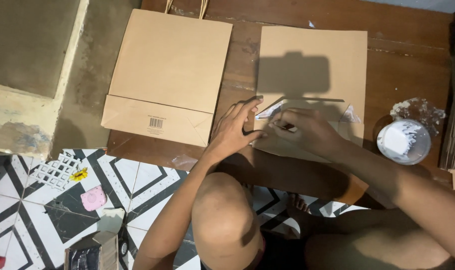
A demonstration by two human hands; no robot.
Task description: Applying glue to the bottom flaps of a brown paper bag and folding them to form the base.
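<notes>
The unfinished paper bag (pixel 312 65) lies flat on the wooden bench (pixel 412 55), just right of the finished brown bag (pixel 170 70), its long axis running away from the person. The left hand (pixel 236 129) presses spread fingers on its folded bottom edge; the right hand (pixel 307 131), just beside, pinches a small dark tool against the flap, nearer the white glue bowl (pixel 403 141).

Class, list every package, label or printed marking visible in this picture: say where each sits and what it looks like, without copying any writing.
Finished paper bag: flat on the wooden board, upper left; brown, rectangular, twine handles at top.
Barcode label: on that bag's folded bottom flap; small black print.
Unfinished paper bag: right of it, brown, bottom flaps open under the left hand and right hand.
Glue cup: far right, round, clear, white inside.
</notes>
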